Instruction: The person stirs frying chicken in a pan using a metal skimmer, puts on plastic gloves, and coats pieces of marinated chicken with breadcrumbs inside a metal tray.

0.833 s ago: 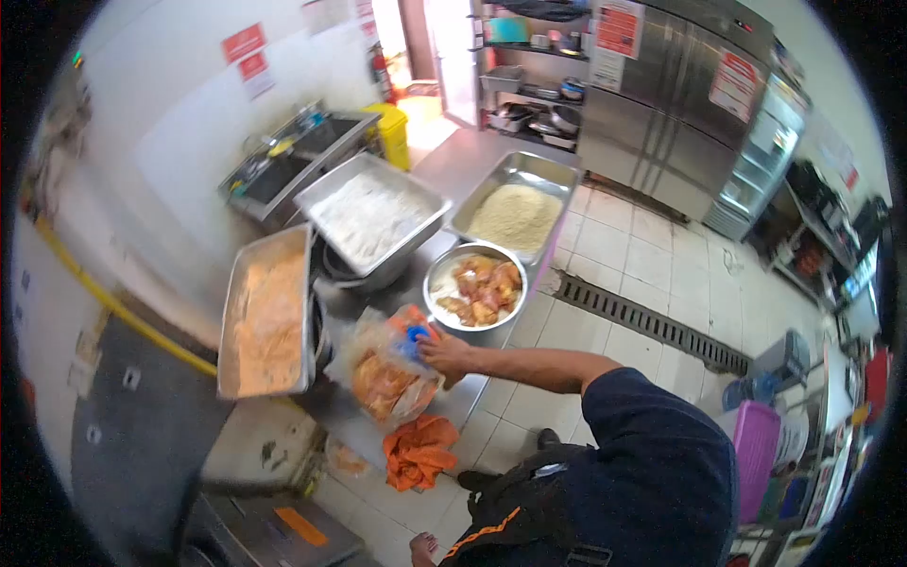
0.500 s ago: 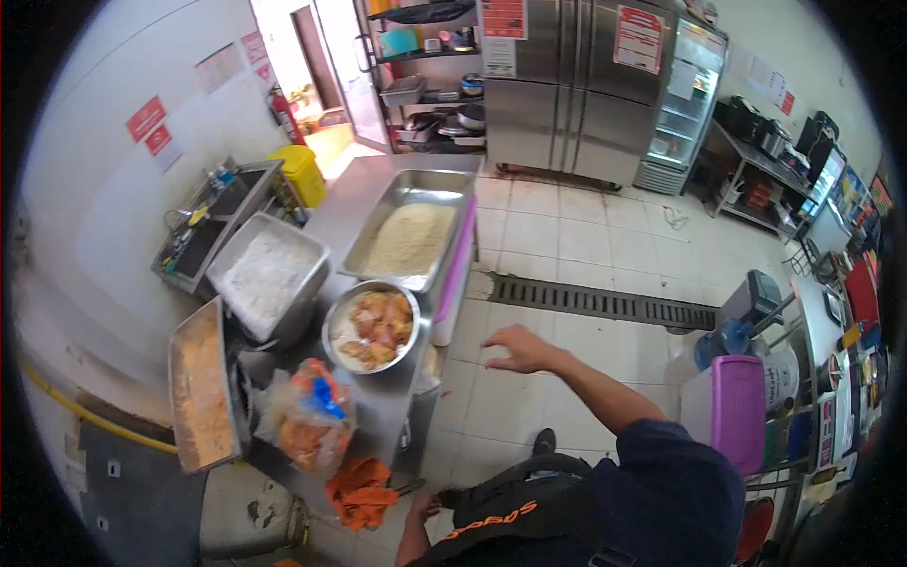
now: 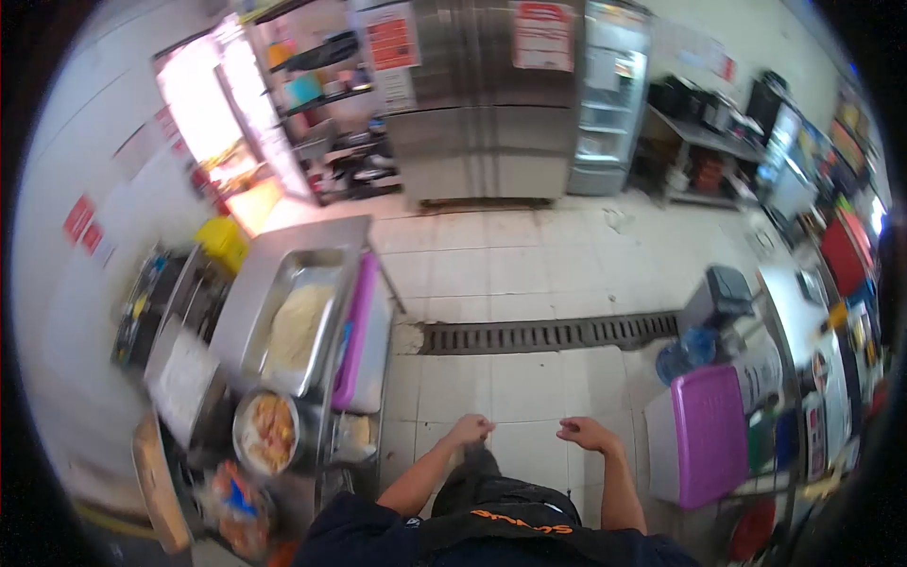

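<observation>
My left hand (image 3: 470, 430) is over the floor in front of my body, right of the steel table (image 3: 267, 253). It holds nothing, and its fingers are loosely bent. Level with it on the right, my right hand (image 3: 587, 434) is also empty, its fingers partly curled and apart. Nearest to my left hand are the table's lower shelf and a round bowl of raw meat pieces (image 3: 273, 433). Below the bowl lies a plastic bag of meat (image 3: 238, 520) with a blue part. A deep tray (image 3: 300, 326) of pale crumbs stands above the bowl.
Left of the bowl are a tray of white flour (image 3: 182, 378) and a tray of orange powder (image 3: 159, 477). A floor drain (image 3: 553, 334) crosses ahead. To the right stand a purple-lidded bin (image 3: 709, 435) and a cluttered counter (image 3: 792, 307). A steel fridge (image 3: 477, 142) is at the back.
The view has turned right, away from the table. My right hand, first at the bag's blue part, has let go and moved away. Both hands are now in front of my body.
</observation>
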The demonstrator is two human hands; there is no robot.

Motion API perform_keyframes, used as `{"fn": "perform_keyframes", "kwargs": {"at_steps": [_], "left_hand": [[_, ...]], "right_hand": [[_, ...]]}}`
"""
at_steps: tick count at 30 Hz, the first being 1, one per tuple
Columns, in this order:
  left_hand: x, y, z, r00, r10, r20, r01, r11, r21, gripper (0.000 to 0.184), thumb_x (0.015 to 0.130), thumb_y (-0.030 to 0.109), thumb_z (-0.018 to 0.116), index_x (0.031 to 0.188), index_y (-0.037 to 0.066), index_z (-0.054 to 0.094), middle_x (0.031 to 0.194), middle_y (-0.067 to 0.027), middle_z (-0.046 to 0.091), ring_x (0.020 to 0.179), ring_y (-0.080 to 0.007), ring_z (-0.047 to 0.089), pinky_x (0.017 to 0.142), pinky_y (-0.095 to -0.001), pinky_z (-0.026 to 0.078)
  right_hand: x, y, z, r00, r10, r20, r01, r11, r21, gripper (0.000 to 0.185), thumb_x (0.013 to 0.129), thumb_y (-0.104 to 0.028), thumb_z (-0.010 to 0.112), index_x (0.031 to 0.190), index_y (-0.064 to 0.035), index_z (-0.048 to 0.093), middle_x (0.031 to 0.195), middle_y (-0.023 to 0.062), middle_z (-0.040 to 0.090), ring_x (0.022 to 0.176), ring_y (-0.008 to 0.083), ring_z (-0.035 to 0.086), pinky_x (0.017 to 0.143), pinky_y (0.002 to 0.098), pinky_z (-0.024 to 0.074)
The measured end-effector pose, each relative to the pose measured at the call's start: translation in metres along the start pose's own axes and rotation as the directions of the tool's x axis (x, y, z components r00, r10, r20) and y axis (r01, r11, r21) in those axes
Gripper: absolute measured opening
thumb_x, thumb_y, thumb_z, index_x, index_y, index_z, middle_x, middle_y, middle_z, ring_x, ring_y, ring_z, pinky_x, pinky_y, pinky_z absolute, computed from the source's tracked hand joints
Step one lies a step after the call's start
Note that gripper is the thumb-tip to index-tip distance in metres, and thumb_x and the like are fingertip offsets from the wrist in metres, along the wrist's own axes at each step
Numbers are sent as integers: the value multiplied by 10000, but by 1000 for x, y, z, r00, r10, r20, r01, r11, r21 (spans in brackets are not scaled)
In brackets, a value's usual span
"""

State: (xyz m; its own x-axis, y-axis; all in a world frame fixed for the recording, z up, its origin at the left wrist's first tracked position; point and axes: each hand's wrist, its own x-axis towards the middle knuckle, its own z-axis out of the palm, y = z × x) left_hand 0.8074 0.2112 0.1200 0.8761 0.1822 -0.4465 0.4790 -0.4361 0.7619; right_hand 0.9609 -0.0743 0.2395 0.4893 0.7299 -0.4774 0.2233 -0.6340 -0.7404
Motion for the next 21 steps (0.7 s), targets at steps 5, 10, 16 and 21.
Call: {"fn": "perform_keyframes", "kwargs": {"at_steps": [5, 10, 16, 21], "left_hand": [[143, 60, -15, 994, -58, 96, 89, 930, -357, 212, 842, 228, 531, 791, 32, 590, 678, -78, 609, 668, -134, 594, 606, -284, 475], [248, 166, -27, 977, 76, 201, -3, 940, -341, 209, 711, -100, 597, 894, -13, 545, 963, -113, 586, 796, -168, 605, 653, -254, 488], [413, 258, -52, 911, 9, 412, 35, 994, -99, 371, 890, 347, 497, 778, -1, 560, 582, -75, 566, 404, -169, 525, 390, -278, 437], [545, 333, -52, 811, 435, 391, -357, 898, -259, 378, 908, 345, 455, 836, -14, 550, 599, -83, 556, 504, -177, 574, 485, -285, 501]], "right_hand": [[49, 60, -91, 975, -71, -208, 70, 997, -15, 541, 807, -418, 573, 1128, 16, 530, 1084, 189, 576, 1005, 285, 547, 869, 346, 416], [86, 162, -175, 779, 316, -542, -119, 923, 366, 461, 794, -407, 543, 956, 17, 622, 952, 191, 624, 898, 317, 583, 784, 381, 442], [99, 314, -131, 318, 948, -12, -619, 218, 754, 360, 804, -380, 553, 920, -49, 632, 776, 86, 627, 670, 218, 595, 641, 373, 501], [126, 366, -18, 396, 881, 259, -350, -116, 930, 412, 817, -359, 540, 1152, -120, 523, 828, 91, 612, 808, 220, 592, 723, 429, 491]]}}
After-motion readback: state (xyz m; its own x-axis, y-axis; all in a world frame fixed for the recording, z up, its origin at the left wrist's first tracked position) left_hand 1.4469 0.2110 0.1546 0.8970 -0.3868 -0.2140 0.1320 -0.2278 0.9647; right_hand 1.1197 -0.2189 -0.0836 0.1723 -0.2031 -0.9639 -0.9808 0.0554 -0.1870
